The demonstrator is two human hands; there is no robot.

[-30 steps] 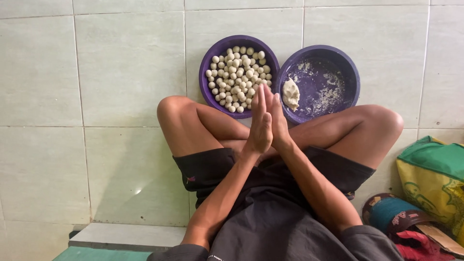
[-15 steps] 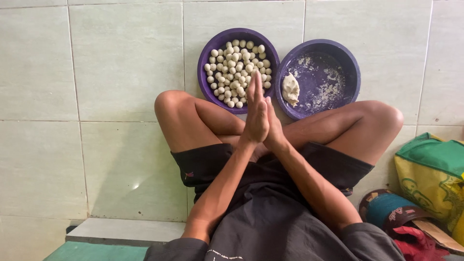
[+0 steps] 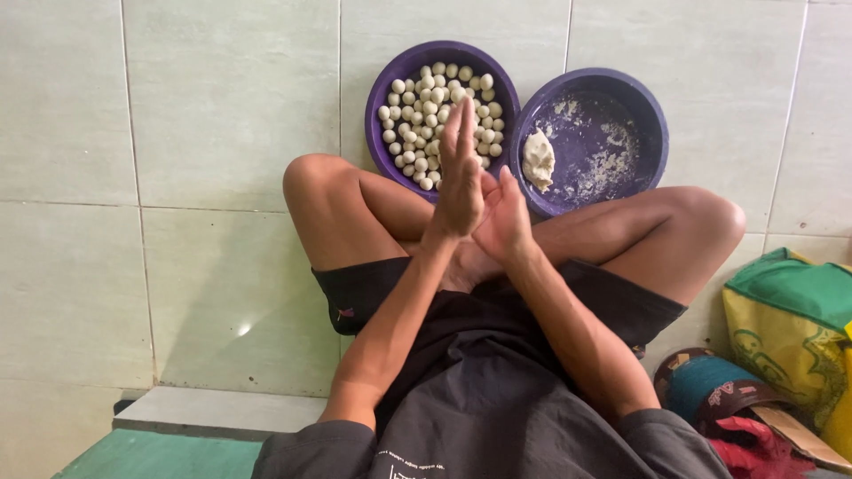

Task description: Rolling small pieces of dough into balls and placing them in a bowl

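Left hand (image 3: pixel 460 173) and right hand (image 3: pixel 503 217) pressed palm to palm, fingers straight, contents hidden, purple bowl of dough balls (image 3: pixel 401 75) at 12 o'clock, second purple bowl (image 3: pixel 643 102) with dough lump (image 3: pixel 538 160) at 1 o'clock, tiled floor (image 3: pixel 177 133).

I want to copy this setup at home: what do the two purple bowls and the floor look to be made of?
The left purple bowl and right purple bowl look like smooth moulded plastic, judging by their thin rims and even colour. The floor appears to be glazed ceramic tile, with grout lines and a glossy reflection.

Pale green floor tiles (image 3: pixel 177 115) with dark grout fill the room. A green mat (image 3: pixel 160 457) lies at seven o'clock.
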